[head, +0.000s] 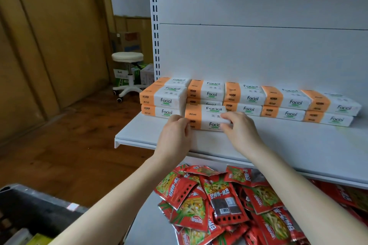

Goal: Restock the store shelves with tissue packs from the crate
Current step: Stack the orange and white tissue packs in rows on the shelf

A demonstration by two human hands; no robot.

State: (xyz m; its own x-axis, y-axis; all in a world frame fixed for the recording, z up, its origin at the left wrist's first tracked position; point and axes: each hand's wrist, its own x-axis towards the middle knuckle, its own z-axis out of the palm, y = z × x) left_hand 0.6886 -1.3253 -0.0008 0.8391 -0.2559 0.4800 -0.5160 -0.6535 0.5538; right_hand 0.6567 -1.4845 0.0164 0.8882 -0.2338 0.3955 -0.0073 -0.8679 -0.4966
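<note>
White store shelf (278, 141) carries a two-high row of tissue packs (251, 97). Just before that row is one pack (207, 117), white with an orange band and "Facial" print; left hand (175, 131) at its 9 o'clock end, right hand (239, 131) at 3 o'clock, fingers (227, 121) clamped on it.

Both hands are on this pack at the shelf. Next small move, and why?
Probably slide the held pack back a little: it sits forward of the front stack on its left, with the left hand and right hand gripping its ends.
</note>
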